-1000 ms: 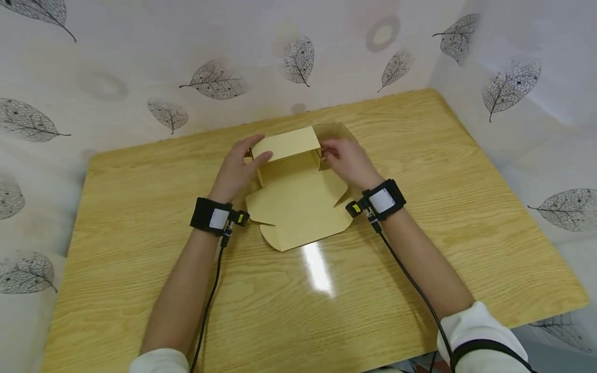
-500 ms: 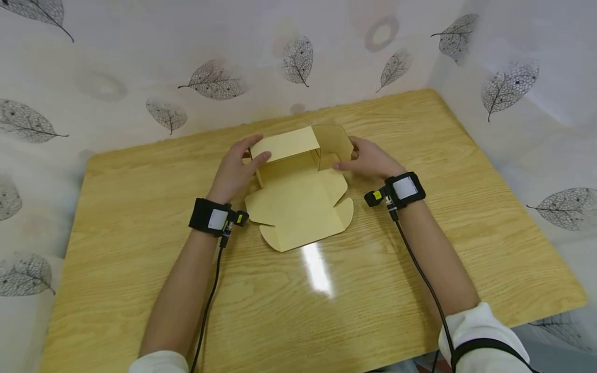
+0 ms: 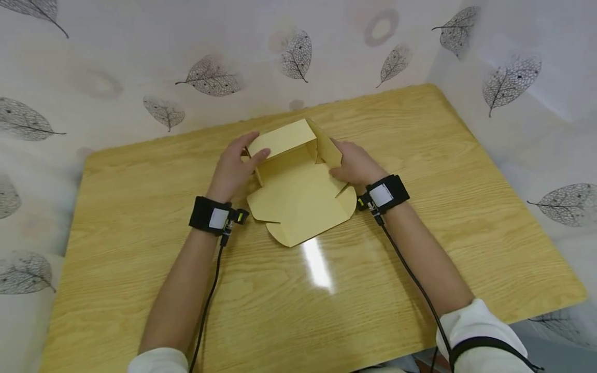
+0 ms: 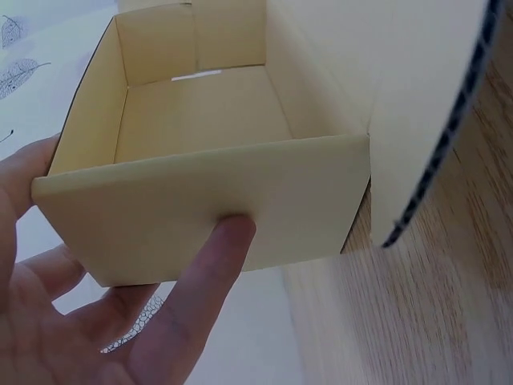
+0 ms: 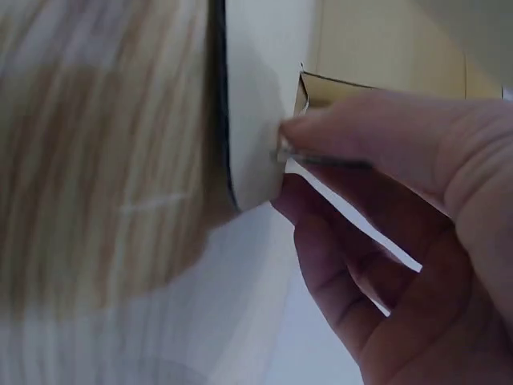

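A partly folded cardboard box (image 3: 303,191) lies on the wooden table, its lid panel spread flat toward me. At its back, my left hand (image 3: 233,168) grips the raised wall. In the left wrist view the thumb presses the outer face of that wall (image 4: 160,204), with other fingers around its end and underneath. My right hand (image 3: 358,163) holds the right side flap (image 3: 325,147), which stands up and leans inward. In the right wrist view, thumb and fingers pinch the flap's edge; the fingertips partly cover it. A slotted tab (image 3: 347,202) sticks out near that wrist.
The wooden table (image 3: 420,155) extends around the box, with a wall bearing leaf prints (image 3: 214,75) behind it. Black wristbands (image 3: 205,215) with small cameras sit on both wrists, and a cable (image 3: 410,274) runs along each forearm.
The right hand moved from inside the right flap to its outer side, then swung the flap inward. The box has turned slightly counterclockwise. The left hand keeps its grip.
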Tool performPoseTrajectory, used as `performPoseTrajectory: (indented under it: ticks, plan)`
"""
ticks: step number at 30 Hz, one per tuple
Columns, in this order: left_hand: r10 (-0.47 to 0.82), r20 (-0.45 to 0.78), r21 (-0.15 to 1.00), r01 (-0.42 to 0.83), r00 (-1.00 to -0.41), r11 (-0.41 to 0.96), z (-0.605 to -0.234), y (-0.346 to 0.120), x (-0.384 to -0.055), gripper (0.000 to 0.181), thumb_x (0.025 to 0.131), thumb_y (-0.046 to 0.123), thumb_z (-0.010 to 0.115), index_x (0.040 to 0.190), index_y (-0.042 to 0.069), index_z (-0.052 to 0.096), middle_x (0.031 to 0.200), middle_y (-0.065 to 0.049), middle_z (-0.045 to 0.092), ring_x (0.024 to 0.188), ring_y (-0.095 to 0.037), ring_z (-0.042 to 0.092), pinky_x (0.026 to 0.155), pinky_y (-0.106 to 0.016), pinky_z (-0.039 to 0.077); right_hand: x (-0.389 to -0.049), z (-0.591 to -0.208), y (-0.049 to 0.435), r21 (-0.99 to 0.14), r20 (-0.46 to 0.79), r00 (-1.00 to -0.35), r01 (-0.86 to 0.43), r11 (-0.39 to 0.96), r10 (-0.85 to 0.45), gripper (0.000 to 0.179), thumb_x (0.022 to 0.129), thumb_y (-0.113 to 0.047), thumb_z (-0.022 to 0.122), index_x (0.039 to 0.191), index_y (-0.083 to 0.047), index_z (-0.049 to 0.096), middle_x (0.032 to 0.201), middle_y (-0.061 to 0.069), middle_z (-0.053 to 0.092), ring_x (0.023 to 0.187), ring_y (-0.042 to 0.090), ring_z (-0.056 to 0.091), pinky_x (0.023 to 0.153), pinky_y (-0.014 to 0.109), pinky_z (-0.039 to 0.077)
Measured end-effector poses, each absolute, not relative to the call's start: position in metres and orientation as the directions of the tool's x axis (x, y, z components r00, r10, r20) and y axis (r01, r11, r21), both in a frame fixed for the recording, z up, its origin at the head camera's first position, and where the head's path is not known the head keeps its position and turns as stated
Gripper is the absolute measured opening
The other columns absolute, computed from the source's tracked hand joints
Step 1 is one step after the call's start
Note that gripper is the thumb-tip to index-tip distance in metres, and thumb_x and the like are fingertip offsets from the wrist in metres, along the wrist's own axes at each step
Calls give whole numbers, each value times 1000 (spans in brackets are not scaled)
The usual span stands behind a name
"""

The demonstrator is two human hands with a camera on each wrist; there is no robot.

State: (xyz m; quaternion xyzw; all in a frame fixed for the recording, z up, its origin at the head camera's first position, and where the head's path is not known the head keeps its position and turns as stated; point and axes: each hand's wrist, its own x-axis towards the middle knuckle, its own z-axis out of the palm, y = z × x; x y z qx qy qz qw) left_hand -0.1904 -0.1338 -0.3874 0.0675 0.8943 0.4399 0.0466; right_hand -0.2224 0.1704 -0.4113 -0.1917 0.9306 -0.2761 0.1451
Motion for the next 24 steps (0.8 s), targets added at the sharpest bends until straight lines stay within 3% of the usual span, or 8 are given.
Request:
performPoseTrajectory:
  ticks: [4, 7, 10, 13, 16, 19, 24]
  plan:
    - [165, -37, 787, 73, -986, 613, -389, -133, -190, 69, 105, 47, 62, 162, 16, 40, 167, -10, 42, 134, -36, 51, 105, -54, 49, -216, -406, 159, -517, -243, -818, -346, 783, -522, 106, 92, -26, 80, 166, 5, 11, 157, 32, 45, 143, 43, 49, 122, 54, 43]
    - [185, -42, 779, 84, -982, 622, -388, -132, -191, 69, 105, 46, 62, 163, 17, 39, 168, -10, 41, 142, -38, 49, 113, -56, 47, -214, -400, 157, -567, -195, -828, -343, 749, -526, 100, 97, -30, 77, 167, 1, 12, 162, 25, 44, 144, 38, 53, 122, 51, 44]
    - [241, -56, 759, 116, -969, 641, -385, -128, -191, 71, 104, 47, 63, 164, 18, 37, 169, -11, 40, 149, -40, 45, 122, -57, 42, -216, -395, 161, -604, -99, -878, -321, 730, -468, 79, 99, -33, 73, 163, -7, 34, 150, 18, 60, 127, 33, 67, 110, 49, 55]
    - [306, -72, 738, 156, -949, 657, -381, -122, -188, 74, 102, 46, 66, 164, 17, 37, 167, -13, 43, 152, -38, 43, 125, -55, 38, -218, -395, 163, -579, -44, -906, -320, 750, -421, 62, 97, -39, 76, 147, -9, 54, 123, 16, 74, 104, 32, 73, 89, 48, 60]
    - [360, -83, 728, 190, -929, 658, -376, -119, -183, 76, 100, 44, 70, 163, 16, 38, 165, -13, 46, 151, -35, 44, 125, -54, 38, -219, -399, 162, -518, -15, -921, -327, 791, -390, 57, 98, -38, 75, 140, -6, 56, 109, 18, 76, 92, 35, 74, 78, 51, 60]
    - [397, -74, 737, 219, -915, 640, -372, -118, -180, 76, 100, 40, 72, 163, 13, 40, 164, -13, 47, 151, -34, 45, 124, -53, 39, -221, -406, 159, -479, 51, -934, -334, 812, -354, 50, 99, -24, 69, 142, -2, 54, 106, 22, 76, 87, 39, 75, 72, 54, 60]
    - [403, -69, 724, 232, -912, 650, -372, -116, -180, 77, 99, 41, 74, 162, 13, 40, 163, -14, 48, 151, -34, 44, 124, -53, 39, -221, -411, 154, -471, 96, -951, -303, 829, -294, 44, 93, -9, 65, 136, -1, 58, 107, 24, 76, 87, 41, 73, 68, 55, 58]
